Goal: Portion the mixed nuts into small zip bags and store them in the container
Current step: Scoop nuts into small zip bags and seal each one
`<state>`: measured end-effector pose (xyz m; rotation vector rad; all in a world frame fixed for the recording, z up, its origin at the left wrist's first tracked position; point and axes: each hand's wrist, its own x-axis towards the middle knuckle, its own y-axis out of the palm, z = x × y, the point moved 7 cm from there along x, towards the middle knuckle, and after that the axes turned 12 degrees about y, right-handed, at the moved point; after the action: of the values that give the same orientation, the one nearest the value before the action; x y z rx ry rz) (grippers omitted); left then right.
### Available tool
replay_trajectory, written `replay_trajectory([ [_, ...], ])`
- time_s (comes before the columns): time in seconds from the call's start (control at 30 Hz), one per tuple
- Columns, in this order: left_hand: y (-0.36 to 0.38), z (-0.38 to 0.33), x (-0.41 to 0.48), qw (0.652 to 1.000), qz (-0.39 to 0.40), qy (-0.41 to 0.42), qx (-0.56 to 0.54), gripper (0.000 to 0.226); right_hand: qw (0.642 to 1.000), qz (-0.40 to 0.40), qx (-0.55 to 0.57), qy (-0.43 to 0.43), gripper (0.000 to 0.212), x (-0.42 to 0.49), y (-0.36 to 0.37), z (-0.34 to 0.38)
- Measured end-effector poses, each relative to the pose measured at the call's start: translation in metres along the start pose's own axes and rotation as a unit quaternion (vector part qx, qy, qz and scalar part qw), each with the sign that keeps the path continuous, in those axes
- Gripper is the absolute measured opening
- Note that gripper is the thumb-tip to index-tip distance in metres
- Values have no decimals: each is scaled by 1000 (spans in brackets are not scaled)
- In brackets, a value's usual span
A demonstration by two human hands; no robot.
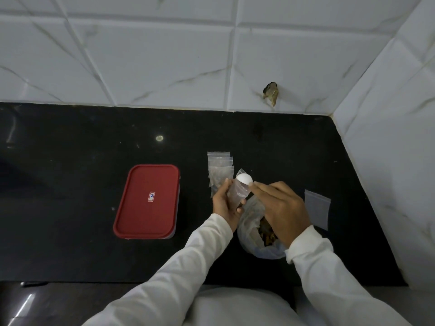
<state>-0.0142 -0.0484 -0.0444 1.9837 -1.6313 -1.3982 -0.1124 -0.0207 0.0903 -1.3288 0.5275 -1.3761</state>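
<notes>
My left hand (225,203) holds a small clear zip bag (237,191) upright above the black counter. My right hand (280,208) pinches a white spoon (244,179) whose bowl sits at the mouth of that bag. Below my right hand lies a big open plastic bag of mixed nuts (256,228). Several small zip bags (219,170) lie stacked behind my left hand; whether they hold nuts is hard to tell. One empty zip bag (316,209) lies flat to the right. The container with a red lid (147,201) stands closed on the left.
The black counter (70,184) ends at a white tiled wall (164,55) behind and another tiled wall (388,161) on the right. A chipped hole (271,91) marks the back wall. The counter's front edge runs just before my body.
</notes>
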Motion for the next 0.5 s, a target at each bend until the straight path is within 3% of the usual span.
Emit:
replay_trajectory([
  [0.1,0,2,-2,1000,-5,-5,1,41,988,12,130,85,44,1,-2,-11],
  [0.23,-2,2,-6,1000,-18,-9,-6,33,929,2,275,249,22,-5,-11,-31],
  [0.33,-11,7,-7,999,-36,-22,-15,29,911,24,284,299,24,-15,-11,-47],
  [0.5,-24,24,-17,998,-48,-27,-3,30,934,37,181,307,21,-49,-8,-80],
])
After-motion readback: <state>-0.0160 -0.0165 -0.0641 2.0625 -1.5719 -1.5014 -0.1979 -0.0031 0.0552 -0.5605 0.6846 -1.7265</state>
